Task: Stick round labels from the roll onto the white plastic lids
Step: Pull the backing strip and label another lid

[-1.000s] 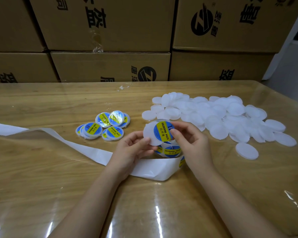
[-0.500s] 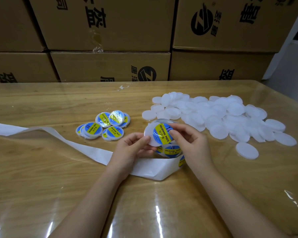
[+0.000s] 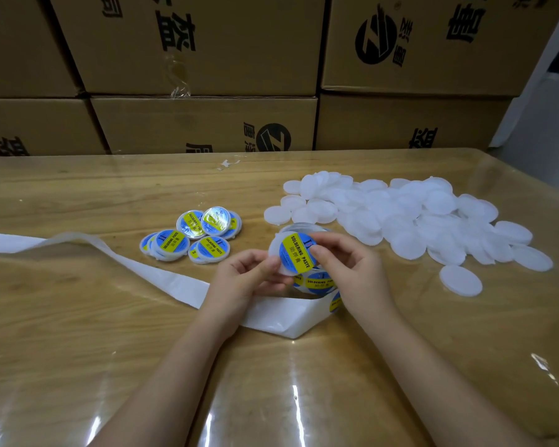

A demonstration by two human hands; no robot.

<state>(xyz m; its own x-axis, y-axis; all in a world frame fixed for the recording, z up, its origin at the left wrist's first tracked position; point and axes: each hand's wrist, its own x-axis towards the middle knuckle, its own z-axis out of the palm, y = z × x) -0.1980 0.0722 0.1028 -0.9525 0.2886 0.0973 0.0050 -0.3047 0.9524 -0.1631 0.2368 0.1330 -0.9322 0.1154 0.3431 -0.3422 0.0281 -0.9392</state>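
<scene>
Head view, looking down. Round white plastic lid [image 3: 275,253] held just above the bench [image 3: 78,317] at centre, tilted toward the camera. On its face, a round label [image 3: 296,254], blue with a yellow band, printed SOLDERING PASTE. Left hand [image 3: 242,280] pinching the lid's left edge between thumb and curled fingers. Right hand [image 3: 352,272] with thumb pressed on the label's right side and fingers curled over the lid's top edge.

Directly beneath the hands, partly hidden, the label roll [image 3: 318,282], more blue-and-yellow labels showing. Trailing from it, a white strip of backing paper [image 3: 162,279], folded near the wrists and running off leftward across the bench.

Left of the hands and a little farther back, a small cluster of labelled lids [image 3: 191,240], overlapping one another. To the right, a large loose heap of plain white lids [image 3: 400,217], one lying apart at its near edge. Glossy wooden bench surface with light reflections. Behind it, stacked cardboard boxes [image 3: 207,124] with black printing.
</scene>
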